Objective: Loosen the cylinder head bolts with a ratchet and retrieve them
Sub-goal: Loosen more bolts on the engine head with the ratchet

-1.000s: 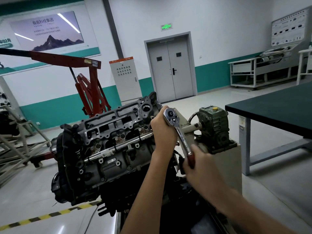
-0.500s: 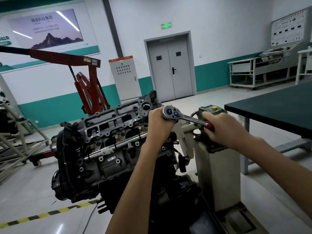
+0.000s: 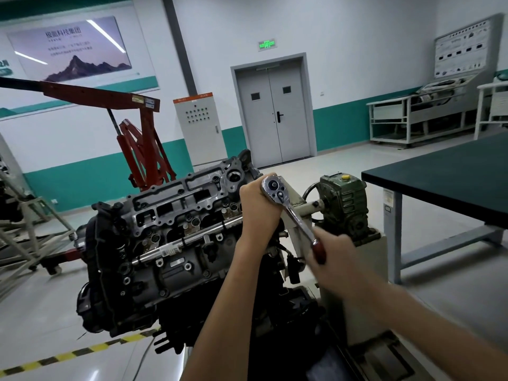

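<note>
At the right end of the cylinder head (image 3: 176, 215), the left hand (image 3: 259, 210) is cupped under and around the ratchet (image 3: 288, 213) head, fingers wrapped out of sight on the far side, so what they press on below cannot be told. Ratchet head faces up, chrome, sitting just off the head's upper right corner. Shaft slopes down and to the right to a dark red grip. Right hand (image 3: 336, 259) closed around that grip, fingers clamped on it; hand is motion-blurred. Bolt under the ratchet is hidden by the left hand; no loose bolts can be made out.

Engine is tilted on its stand, open valve side facing the camera. Green gearbox (image 3: 346, 204) sits just right of the ratchet. Dark-topped bench (image 3: 450, 182) stands well apart to the right. Red engine crane (image 3: 137, 138) behind the engine, left. Grey double door (image 3: 272, 111) in the back wall.
</note>
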